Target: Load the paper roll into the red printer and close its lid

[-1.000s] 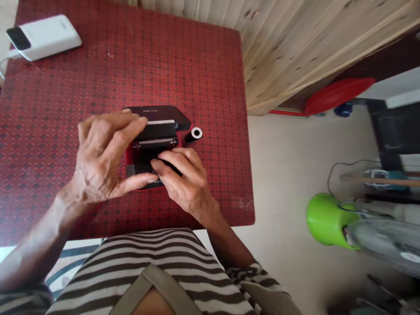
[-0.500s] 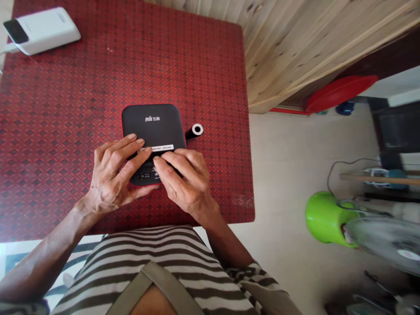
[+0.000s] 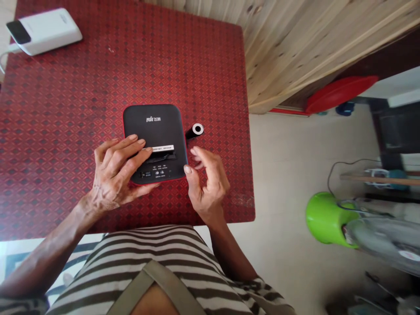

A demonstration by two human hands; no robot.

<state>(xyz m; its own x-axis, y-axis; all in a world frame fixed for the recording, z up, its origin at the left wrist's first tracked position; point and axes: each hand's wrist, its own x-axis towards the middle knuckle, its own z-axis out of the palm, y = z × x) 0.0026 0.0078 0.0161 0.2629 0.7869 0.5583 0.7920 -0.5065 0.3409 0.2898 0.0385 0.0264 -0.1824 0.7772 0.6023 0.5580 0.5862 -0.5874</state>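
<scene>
A black receipt printer [image 3: 160,131] with a red rim lies flat on the red patterned table [image 3: 183,65]. Its lid is down, with a white label strip beside the dark paper slot, where a black strip pokes out. My left hand [image 3: 116,168] grips its left side, fingers over the lid and thumb along the near edge. To the right of the printer is my right hand [image 3: 210,179], fingers curved and apart, holding nothing; its thumb tip is at the printer's right edge. A small black roll [image 3: 194,131] with a white ring end lies just right of the printer.
A white power bank [image 3: 49,30] with a cable sits at the table's far left corner. Wooden panelling [image 3: 295,43] borders the far right side. On the floor to the right are a green bucket [image 3: 323,218] and a fan [image 3: 387,238].
The printer's lid was raised a second ago and is now down. My left hand came down with it. My right hand has let go near the slot and moved right.
</scene>
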